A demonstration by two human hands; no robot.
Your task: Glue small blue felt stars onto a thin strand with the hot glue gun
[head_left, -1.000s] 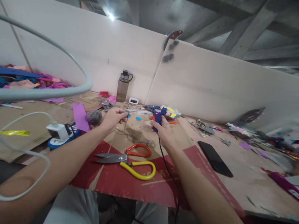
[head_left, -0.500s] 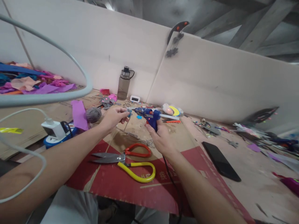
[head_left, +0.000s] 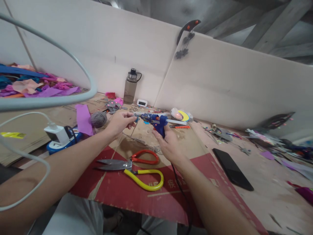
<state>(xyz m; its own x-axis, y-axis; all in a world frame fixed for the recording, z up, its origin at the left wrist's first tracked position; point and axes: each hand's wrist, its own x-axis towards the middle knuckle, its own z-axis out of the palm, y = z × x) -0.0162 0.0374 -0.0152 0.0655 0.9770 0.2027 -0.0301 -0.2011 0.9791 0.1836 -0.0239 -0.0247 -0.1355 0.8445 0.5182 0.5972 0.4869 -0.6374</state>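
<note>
Now the glue gun (head_left: pixel 160 126), just right of mid-frame, has its nozzle right beside the blue piece (head_left: pixel 136 118) near the centre; a second ago the two were clearly apart. That seems to bring tool and piece into working position, though I cannot tell whether they touch. The left hand (head_left: pixel 122 124) pinches the piece between thumb and fingertips; the right hand (head_left: pixel 168 143) wraps the gun's handle. Scissors (head_left: pixel 128 165) lie open on the cardboard (head_left: pixel 181 143), lower centre.

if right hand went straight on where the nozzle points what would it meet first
Probably the small blue piece in the left hand, just ahead of the glue gun; depth is unclear.
</note>
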